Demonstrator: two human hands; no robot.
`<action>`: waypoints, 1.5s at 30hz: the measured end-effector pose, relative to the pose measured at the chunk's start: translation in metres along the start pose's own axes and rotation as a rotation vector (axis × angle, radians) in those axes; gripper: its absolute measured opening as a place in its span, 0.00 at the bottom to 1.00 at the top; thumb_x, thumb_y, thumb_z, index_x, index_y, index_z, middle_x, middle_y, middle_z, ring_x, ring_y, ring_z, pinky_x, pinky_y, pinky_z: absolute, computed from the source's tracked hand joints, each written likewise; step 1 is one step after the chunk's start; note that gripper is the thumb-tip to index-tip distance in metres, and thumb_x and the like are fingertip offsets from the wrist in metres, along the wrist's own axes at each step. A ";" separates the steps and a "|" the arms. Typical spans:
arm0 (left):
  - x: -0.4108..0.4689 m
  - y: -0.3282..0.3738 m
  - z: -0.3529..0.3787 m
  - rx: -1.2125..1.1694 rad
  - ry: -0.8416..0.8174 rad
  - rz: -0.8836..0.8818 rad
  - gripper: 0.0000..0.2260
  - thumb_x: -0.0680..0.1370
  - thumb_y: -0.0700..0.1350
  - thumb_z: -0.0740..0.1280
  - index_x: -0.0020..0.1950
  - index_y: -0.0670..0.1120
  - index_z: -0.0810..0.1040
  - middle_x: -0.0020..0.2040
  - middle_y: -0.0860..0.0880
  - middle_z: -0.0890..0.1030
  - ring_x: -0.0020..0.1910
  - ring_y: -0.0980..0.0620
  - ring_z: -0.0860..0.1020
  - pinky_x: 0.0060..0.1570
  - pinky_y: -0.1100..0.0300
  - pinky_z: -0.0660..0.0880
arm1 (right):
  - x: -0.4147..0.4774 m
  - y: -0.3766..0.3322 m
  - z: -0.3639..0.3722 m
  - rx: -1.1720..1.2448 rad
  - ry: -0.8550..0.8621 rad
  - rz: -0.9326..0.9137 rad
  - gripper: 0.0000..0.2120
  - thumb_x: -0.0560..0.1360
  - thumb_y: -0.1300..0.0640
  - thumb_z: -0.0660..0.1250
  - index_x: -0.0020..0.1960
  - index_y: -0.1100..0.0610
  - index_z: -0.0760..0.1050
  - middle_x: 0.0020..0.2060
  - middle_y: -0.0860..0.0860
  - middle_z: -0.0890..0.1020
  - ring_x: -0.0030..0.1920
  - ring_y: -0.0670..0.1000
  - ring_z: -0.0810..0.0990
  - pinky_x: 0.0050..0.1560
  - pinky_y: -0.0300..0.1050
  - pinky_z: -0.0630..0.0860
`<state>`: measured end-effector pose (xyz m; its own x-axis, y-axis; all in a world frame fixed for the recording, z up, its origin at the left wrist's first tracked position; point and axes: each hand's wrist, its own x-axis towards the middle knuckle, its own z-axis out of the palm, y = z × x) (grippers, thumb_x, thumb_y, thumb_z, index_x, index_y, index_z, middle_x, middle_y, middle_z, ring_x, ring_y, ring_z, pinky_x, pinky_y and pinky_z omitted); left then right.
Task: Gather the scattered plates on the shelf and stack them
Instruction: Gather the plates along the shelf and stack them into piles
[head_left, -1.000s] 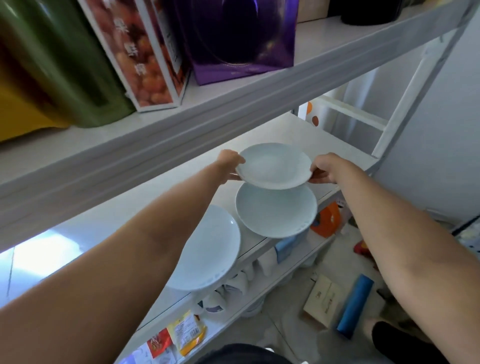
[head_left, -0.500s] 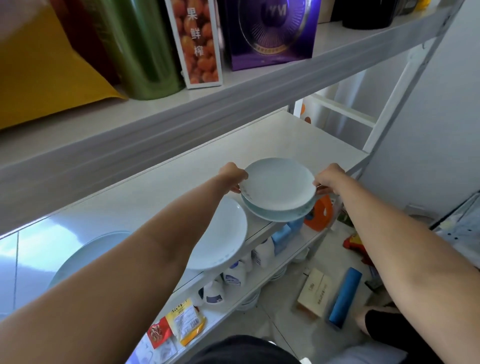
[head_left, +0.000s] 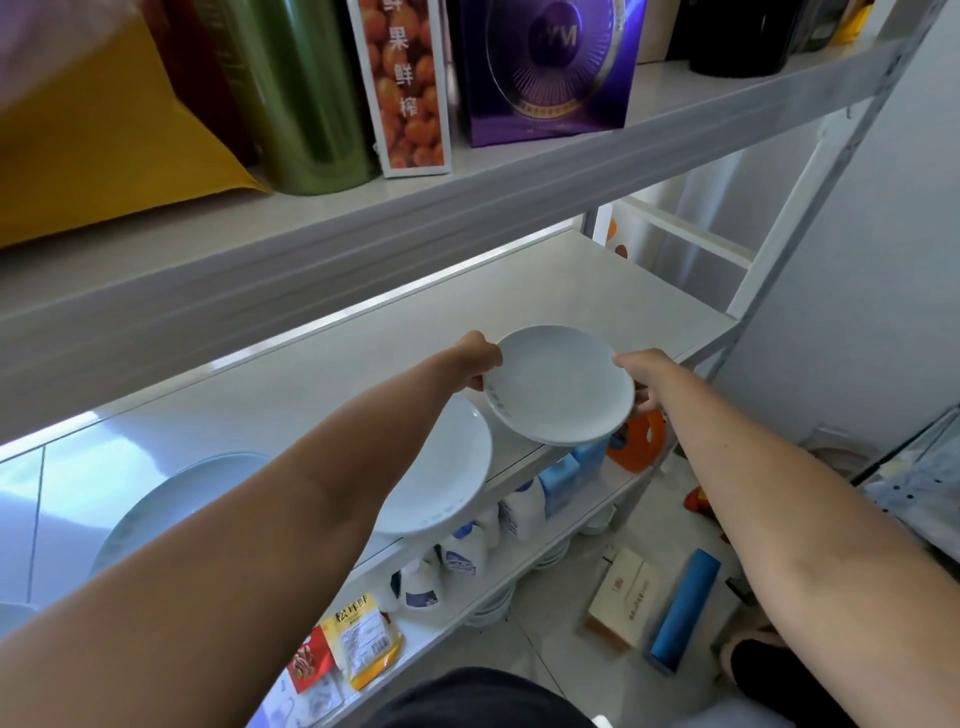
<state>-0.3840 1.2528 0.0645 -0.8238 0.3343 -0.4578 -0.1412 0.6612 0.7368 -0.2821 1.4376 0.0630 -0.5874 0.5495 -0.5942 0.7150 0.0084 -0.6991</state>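
A small stack of pale blue-white plates is at the front right of the white middle shelf, tilted a little, its front edge past the shelf lip. My left hand grips its left rim and my right hand grips its right rim. A larger white plate lies just left of the stack, partly hidden under my left forearm. Another pale plate shows further left, mostly covered by that arm.
The upper shelf juts out just above my hands, carrying a green canister, an orange-print box and a purple box. Bottles and snack packets fill the lower shelf. A blue roll and a carton lie on the floor.
The small plate I held above the second plate has come down onto it, and both hands now grip the pair as one stack. The view has shifted upward.
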 end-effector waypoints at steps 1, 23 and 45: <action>-0.001 0.003 -0.002 -0.028 0.010 0.012 0.12 0.79 0.35 0.59 0.61 0.34 0.70 0.53 0.39 0.74 0.49 0.40 0.78 0.56 0.48 0.78 | 0.000 -0.003 -0.002 -0.001 0.003 -0.015 0.14 0.79 0.57 0.61 0.62 0.63 0.71 0.46 0.58 0.78 0.43 0.57 0.78 0.43 0.52 0.77; -0.082 -0.084 -0.112 0.174 0.249 -0.112 0.23 0.82 0.53 0.52 0.46 0.34 0.73 0.36 0.36 0.81 0.27 0.42 0.79 0.29 0.59 0.78 | -0.089 -0.040 0.106 -0.406 -0.099 -0.170 0.21 0.81 0.50 0.54 0.51 0.69 0.73 0.34 0.62 0.77 0.31 0.58 0.79 0.29 0.49 0.77; -0.104 -0.139 -0.158 0.525 0.417 -0.089 0.26 0.82 0.57 0.50 0.65 0.38 0.73 0.67 0.37 0.73 0.67 0.38 0.70 0.66 0.47 0.67 | -0.107 -0.049 0.145 -0.452 0.206 -0.300 0.14 0.77 0.52 0.55 0.48 0.61 0.72 0.43 0.58 0.78 0.41 0.57 0.76 0.47 0.48 0.76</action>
<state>-0.3655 1.0206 0.0880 -0.9792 0.0455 -0.1978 -0.0201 0.9480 0.3177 -0.3093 1.2570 0.1031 -0.7359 0.6189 -0.2746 0.6459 0.5199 -0.5591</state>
